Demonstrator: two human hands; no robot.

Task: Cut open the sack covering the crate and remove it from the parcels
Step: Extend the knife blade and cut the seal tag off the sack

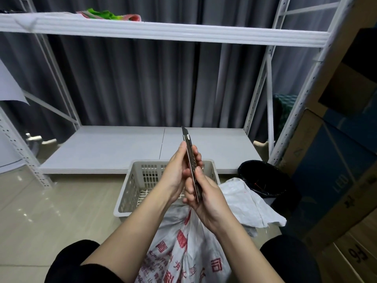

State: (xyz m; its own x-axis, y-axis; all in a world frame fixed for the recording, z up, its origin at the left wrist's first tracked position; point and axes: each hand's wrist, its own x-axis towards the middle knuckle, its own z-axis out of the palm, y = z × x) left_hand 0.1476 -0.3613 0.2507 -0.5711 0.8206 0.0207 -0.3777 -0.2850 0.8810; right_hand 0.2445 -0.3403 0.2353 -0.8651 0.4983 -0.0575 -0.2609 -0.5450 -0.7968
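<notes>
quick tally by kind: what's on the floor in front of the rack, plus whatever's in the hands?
Utility knife, held in both hands: 1
Plastic crate: 1
White woven sacks, printed one and plain one: 2
Black bin: 1
Total: 5

Both forearms are bare from the elbows to the left hand (175,172) and right hand (206,199); black fabric covers both knees.

We see the crate (142,186) on the floor (51,201), before the low shelf (122,148). The sack (183,252) lies nearest us, the bin (265,180) stands right of the crate (boxes (336,160) farther right), and both hands meet above the crate.
</notes>
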